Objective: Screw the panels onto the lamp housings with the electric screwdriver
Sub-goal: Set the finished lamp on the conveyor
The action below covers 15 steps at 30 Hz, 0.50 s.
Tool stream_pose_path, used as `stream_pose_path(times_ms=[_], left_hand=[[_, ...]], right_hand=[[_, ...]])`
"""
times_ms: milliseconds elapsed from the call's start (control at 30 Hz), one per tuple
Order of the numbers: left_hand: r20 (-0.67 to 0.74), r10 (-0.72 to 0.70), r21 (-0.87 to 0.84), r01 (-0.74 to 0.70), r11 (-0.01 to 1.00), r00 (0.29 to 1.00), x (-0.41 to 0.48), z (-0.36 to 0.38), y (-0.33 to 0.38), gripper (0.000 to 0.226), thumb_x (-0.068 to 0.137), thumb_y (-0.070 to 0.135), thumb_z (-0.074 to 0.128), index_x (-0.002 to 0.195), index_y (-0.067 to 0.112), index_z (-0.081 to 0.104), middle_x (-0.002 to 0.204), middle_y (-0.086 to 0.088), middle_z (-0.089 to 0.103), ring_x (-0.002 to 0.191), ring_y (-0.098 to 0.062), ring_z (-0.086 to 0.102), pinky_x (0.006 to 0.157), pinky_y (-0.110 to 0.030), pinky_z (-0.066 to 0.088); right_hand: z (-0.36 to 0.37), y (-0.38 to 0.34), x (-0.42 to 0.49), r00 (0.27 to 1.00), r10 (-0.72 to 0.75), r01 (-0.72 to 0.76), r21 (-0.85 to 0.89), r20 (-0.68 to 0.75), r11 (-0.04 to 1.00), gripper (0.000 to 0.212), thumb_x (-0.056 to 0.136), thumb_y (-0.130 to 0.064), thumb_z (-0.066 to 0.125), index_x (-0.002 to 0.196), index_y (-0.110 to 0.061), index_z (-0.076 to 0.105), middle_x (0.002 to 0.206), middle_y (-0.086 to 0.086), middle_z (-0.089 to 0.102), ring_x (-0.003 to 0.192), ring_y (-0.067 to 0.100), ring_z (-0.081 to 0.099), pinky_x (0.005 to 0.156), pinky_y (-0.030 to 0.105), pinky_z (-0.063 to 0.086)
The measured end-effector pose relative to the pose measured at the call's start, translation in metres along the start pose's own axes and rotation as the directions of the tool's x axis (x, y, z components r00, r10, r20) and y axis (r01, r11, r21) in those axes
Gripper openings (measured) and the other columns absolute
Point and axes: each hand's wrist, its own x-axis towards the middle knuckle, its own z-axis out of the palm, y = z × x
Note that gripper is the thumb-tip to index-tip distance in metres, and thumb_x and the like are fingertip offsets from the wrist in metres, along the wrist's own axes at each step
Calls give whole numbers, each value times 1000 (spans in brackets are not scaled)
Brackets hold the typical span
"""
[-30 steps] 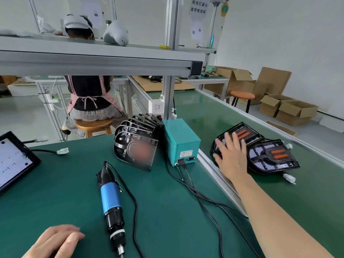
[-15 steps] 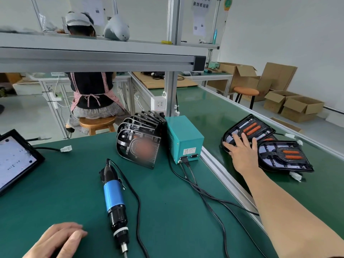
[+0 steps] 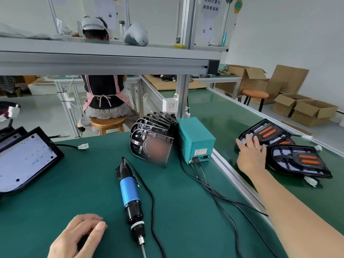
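Right hand (image 3: pixel 251 157) flat, fingers spread, on 2 o'clock housing (image 3: pixel 268 132): may slip when dragged; left hand (image 3: pixel 78 237) curled, contents unclear.

I get one head-worn wide-angle view only: looks forward, tilted down, close over green bench (image 3: pixel 83 183), conveyor (image 3: pixel 223 112) at right.

a white paper sign (image 3: pixel 211 5) hung overhead reads "转向灯罩与 装饰框组装". the label (image 3: pixel 201 151) on the teal power supply box (image 3: pixel 193 135) carries print too small to read.
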Motion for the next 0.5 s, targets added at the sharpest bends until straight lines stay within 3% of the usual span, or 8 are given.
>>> stream_pose_path(times_ms=[67,133,200,267,333,400,500], left_hand=[[-2,18,-11,-18,1000,1000,0,-2,-2,22,78,40,67,65,24,76,92,17,69,85,0,61,70,-1,38],[-19,44,-4,-45,999,999,-1,-1,-6,26,83,43,70,65,25,75,93,18,68,86,-1,61,70,-2,38],[-30,34,-30,-35,999,999,-1,0,-9,23,87,32,73,66,22,75,93,18,68,86,-2,61,70,-3,39],[-4,-2,-39,2,999,1000,-1,0,-11,22,89,14,74,67,19,76,92,20,67,88,-4,61,70,-5,40],[19,-19,-48,20,999,1000,-1,-1,-13,23,89,10,71,67,18,75,91,19,67,87,-7,61,70,-9,42],[21,-26,-66,28,997,999,-1,-2,-12,23,90,12,70,68,19,75,90,19,67,86,-9,61,70,-13,43],[26,-38,-83,40,996,999,-2,-4,-13,22,92,17,68,71,18,74,91,20,65,86,-10,61,71,-15,44]], right_hand=[[-13,-21,-10,989,-28,49,145,-145,988,61,99,-13,53,157,-24,34,169,10,14,156,30,2,126,50,8],[-28,-48,-26,938,-45,168,338,-344,926,55,96,-2,55,149,-11,47,162,18,31,153,35,18,124,50,15],[-42,-79,-47,858,-43,327,481,-512,813,51,91,7,57,140,-3,56,151,19,45,143,36,34,120,39,26],[-52,-117,-70,811,-37,434,558,-584,708,46,89,6,59,134,-4,60,139,13,54,129,30,45,111,26,32],[-55,-156,-90,852,-53,445,665,-521,600,41,92,-3,62,133,-6,57,128,7,56,118,25,52,101,32,44],[-53,-189,-105,940,-77,326,805,-333,496,42,94,-14,66,133,-8,51,124,4,53,112,20,55,95,40,50],[-45,-222,-115,995,-95,77,922,-44,380,35,91,-22,72,120,-17,52,120,3,57,99,14,61,82,29,49]])
